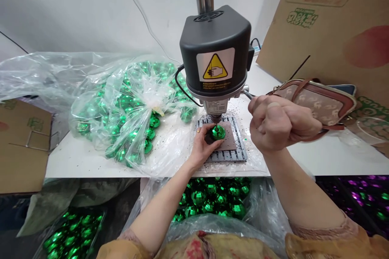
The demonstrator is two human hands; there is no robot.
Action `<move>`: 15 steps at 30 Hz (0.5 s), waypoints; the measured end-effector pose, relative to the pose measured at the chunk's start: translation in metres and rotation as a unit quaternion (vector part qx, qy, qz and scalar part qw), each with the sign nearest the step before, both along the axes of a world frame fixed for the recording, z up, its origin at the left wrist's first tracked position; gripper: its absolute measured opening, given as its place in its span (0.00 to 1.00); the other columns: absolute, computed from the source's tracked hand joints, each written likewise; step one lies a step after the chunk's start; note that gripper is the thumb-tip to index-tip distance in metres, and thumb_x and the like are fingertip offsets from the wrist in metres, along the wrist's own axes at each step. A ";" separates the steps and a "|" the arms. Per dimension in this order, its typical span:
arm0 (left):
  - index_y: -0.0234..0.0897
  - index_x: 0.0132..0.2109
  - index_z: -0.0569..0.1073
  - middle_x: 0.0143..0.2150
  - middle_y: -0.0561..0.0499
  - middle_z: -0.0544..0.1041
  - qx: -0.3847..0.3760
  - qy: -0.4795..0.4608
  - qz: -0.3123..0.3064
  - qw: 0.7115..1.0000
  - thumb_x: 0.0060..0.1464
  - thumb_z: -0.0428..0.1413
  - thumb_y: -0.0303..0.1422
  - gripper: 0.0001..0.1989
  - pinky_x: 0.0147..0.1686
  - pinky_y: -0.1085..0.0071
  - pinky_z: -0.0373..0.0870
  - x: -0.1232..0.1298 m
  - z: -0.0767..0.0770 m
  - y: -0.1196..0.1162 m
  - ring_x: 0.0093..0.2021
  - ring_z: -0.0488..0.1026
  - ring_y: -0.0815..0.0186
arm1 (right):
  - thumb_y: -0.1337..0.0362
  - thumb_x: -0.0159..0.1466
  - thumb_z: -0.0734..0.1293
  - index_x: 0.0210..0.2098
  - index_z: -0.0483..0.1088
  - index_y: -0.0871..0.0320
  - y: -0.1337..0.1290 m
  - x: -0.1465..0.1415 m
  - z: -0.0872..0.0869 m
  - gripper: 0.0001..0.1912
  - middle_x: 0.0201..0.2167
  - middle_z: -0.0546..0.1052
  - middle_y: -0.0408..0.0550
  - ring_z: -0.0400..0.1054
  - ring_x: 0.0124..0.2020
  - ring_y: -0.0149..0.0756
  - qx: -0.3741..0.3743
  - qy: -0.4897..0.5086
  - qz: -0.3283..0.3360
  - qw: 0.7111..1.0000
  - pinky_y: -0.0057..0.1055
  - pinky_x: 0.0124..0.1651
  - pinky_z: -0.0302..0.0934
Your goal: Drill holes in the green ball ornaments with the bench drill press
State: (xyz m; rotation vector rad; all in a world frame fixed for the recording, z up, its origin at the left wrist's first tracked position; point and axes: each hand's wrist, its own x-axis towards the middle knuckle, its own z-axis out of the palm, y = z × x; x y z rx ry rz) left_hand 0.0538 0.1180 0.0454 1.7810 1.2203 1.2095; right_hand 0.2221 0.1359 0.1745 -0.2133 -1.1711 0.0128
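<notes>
A shiny green faceted ball (218,132) rests on a pinkish-brown pad (230,139) over the slotted metal base of a black drill press (215,48). Thumb and fingers of my left hand (204,144) grip the ball from its left and front. The drill's chuck (216,118) is directly above the ball; whether the bit touches it is hard to tell. My right hand (281,123) is closed in a fist around the press's metal lever (247,94), to the right of the motor housing.
On the left of the white table (304,162) lies a clear plastic bag (121,101) of green balls. A patterned purse (319,101) and large cardboard box (334,20) stand right. More green balls (199,197) sit below the table edge. Dark shavings surround the base.
</notes>
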 end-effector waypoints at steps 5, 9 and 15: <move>0.43 0.56 0.74 0.54 0.45 0.77 0.010 0.009 -0.002 1.000 0.52 0.69 0.37 0.25 0.55 0.57 0.68 0.000 -0.001 0.000 0.54 0.72 0.54 | 0.72 0.59 0.65 0.16 0.42 0.58 0.001 0.003 -0.004 0.26 0.12 0.51 0.36 0.46 0.13 0.22 0.013 -0.020 0.002 1.000 0.31 0.18 0.42; 0.43 0.55 0.74 0.54 0.45 0.77 0.009 0.011 0.004 1.000 0.52 0.69 0.36 0.25 0.56 0.57 0.68 0.001 0.001 -0.001 0.54 0.72 0.54 | 0.74 0.58 0.64 0.16 0.43 0.57 0.002 0.004 -0.010 0.25 0.12 0.53 0.36 0.45 0.13 0.23 0.023 -0.044 0.016 0.999 0.31 0.17 0.43; 0.42 0.55 0.74 0.54 0.45 0.77 0.008 0.014 0.005 1.000 0.52 0.69 0.36 0.23 0.56 0.57 0.68 0.001 0.002 -0.002 0.55 0.73 0.54 | 0.73 0.59 0.66 0.16 0.44 0.58 -0.004 0.000 -0.012 0.26 0.11 0.52 0.36 0.45 0.12 0.22 0.016 -0.027 0.018 0.999 0.31 0.18 0.44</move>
